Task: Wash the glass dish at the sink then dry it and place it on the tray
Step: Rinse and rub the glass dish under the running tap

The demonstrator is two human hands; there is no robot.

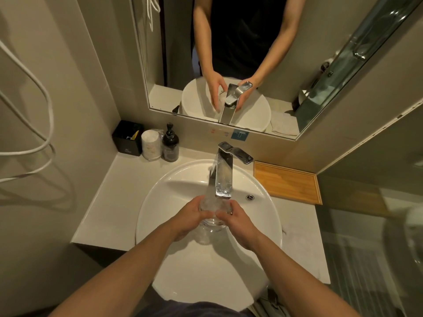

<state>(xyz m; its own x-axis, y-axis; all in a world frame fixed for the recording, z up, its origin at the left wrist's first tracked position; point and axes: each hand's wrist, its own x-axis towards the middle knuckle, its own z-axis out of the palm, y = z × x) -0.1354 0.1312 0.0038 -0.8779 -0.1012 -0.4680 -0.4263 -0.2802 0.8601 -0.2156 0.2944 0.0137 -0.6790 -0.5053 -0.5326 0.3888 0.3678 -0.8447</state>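
Note:
A clear glass dish (pixel 211 221) is held over the white round sink (pixel 174 184), right under the chrome faucet (pixel 223 177). Water runs from the spout onto the glass. My left hand (pixel 191 216) grips its left side and my right hand (pixel 239 223) grips its right side, so much of the glass is hidden by fingers. The wooden tray (pixel 287 183) lies on the counter at the back right of the sink, with nothing on it.
A black box (pixel 127 138), a wrapped stack of cups (pixel 150 145) and a dark pump bottle (pixel 170 144) stand at the back left of the counter. A mirror (pixel 251 65) hangs above. White cables (pixel 34 124) dangle on the left wall. Glass shower panel on the right.

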